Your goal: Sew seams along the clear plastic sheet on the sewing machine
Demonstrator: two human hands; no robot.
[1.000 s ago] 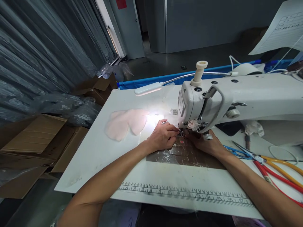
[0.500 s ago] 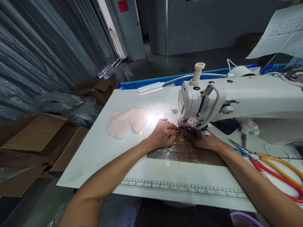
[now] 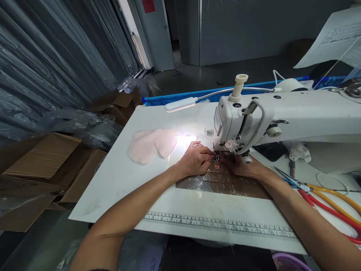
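The left hand (image 3: 194,161) lies knuckles up with its fingers bunched, pinching something small at the presser foot (image 3: 216,155); what it grips is too small to tell; the right hand (image 3: 239,165) rests opposite under the head of the sewing machine (image 3: 282,116), its fingers hidden, so its grip cannot be told; both press on the brown taped patch (image 3: 225,182) of the white desk (image 3: 118,177); pink fabric pieces (image 3: 150,145) lie well to the left; scissors (image 3: 324,192) lie to the right; cardboard boxes (image 3: 42,165) stand below a grey curtain (image 3: 56,56).

Both hands (image 3: 217,162) meet under the sewing machine (image 3: 254,120) needle.
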